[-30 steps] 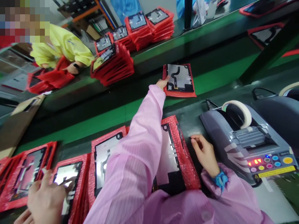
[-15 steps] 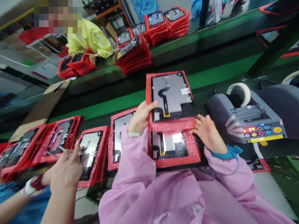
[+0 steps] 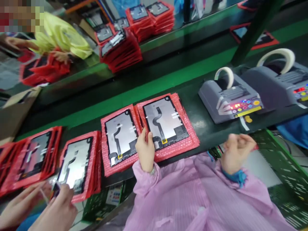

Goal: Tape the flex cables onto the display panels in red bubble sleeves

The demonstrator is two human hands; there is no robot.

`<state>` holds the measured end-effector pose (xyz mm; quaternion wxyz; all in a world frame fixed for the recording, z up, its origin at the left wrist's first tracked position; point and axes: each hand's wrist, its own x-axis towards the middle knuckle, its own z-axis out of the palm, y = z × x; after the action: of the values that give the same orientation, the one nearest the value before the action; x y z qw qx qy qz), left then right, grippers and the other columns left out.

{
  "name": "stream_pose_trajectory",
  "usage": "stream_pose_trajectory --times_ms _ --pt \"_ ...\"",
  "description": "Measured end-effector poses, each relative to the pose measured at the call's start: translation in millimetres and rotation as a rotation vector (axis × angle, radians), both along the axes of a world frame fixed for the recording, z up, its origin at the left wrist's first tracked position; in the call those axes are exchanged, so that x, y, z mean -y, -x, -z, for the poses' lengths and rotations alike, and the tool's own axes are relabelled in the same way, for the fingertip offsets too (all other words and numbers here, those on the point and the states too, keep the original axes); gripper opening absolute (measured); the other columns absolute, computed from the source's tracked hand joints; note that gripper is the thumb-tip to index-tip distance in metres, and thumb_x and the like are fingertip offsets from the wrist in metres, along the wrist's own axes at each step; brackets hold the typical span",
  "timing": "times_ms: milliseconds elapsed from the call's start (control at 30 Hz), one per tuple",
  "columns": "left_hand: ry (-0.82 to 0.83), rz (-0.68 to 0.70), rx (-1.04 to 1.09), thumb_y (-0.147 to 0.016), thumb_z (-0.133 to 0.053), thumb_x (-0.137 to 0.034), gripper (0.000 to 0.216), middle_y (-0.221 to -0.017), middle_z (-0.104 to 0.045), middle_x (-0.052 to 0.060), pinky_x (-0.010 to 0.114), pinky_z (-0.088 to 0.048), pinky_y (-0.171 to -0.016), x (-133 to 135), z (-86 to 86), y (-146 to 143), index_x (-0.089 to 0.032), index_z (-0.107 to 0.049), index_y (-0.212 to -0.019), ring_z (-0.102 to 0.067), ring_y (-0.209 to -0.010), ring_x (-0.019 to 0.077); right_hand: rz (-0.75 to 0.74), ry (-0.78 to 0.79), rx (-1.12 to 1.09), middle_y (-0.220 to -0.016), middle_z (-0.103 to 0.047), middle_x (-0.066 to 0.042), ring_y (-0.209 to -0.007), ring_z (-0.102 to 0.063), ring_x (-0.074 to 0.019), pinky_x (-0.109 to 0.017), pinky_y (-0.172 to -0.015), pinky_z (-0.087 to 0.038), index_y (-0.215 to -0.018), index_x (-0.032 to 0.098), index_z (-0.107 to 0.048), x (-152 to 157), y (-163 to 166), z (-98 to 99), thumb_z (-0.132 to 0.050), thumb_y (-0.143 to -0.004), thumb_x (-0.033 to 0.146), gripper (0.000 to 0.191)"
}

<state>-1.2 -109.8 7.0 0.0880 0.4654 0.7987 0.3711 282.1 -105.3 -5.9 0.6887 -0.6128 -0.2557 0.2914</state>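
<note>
Far left, a co-worker's hands [image 3: 55, 208] tend another panel [image 3: 74, 163]. My left hand [image 3: 145, 152] clamps the near left corner of the grey flat display panel on red bubble wrap [image 3: 166, 123], thumb on top, likely squaring it on its stack at the bench [image 3: 204, 128] edge. Its long axis runs away from me, and the cable tip [image 3: 165, 140] points toward me. My right hand [image 3: 237, 150] curls loosely; I cannot tell whether it holds anything.

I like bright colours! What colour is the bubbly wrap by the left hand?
Red. The head view shows the bubble wrap best, beside the left hand.
</note>
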Motion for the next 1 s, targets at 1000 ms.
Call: stream_pose_trajectory --times_ms 1000 --pt "-0.069 0.046 0.03 -0.102 -0.041 -0.032 0.041 -0.117 -0.06 0.014 0.04 -0.045 -0.102 3 0.9 -15 -0.017 -0.052 -0.139 -0.057 -0.114 0.0238 -2.268 0.198 1.522 -0.061 -0.057 0.007 -0.058 -0.046 -0.008 -0.027 -0.063 -0.031 -0.071 0.017 -0.065 -211 221 -102.9 -0.06 -0.089 0.015 0.019"
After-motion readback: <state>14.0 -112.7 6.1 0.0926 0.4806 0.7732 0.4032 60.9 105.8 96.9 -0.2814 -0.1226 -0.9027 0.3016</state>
